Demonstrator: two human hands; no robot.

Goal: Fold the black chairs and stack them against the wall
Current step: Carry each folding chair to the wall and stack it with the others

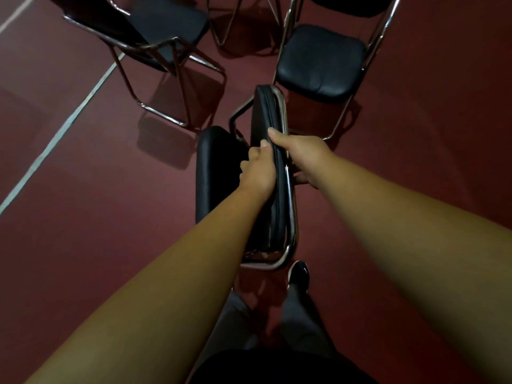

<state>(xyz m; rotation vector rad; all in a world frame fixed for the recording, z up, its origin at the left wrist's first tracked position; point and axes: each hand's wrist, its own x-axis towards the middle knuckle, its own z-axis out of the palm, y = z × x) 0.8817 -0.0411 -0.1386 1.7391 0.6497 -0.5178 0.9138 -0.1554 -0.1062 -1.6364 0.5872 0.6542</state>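
fingers [256,152] of the left hand [257,173] curled over the backrest [266,112] of the held chair [277,206], gripping its left face. thumb of the right hand [303,156] laid along the top edge, remaining fingers mostly hidden behind the pad, apparently wrapped round the chrome frame [291,236]. both hands holding tight, neither spread.

held chair standing on the red floor [401,167] straight ahead of the body, seat [216,173] hanging steeply just left of the backrest with a gap between them. judging by that gap, mid-fold and not yet flat.

to finish cleanly: press the backrest toward the seat until the tubes meet, keeping fingertips off the hinge side and out of the closing gap. hold the top edge level to stop the frame twisting. lift only once shut.

beyond the held chair, two open chairs: one [166,26] ahead and left, well apart; one [318,62] ahead and right, its front seat edge near the held chair's far end. watch those splayed chrome legs when swinging round. open floor left of the held chair as far as the white line [55,137], and more to its right. shoe [299,274] just behind the near corner of the frame; mind the toes on setting down. no wall in view, so turn before carrying.
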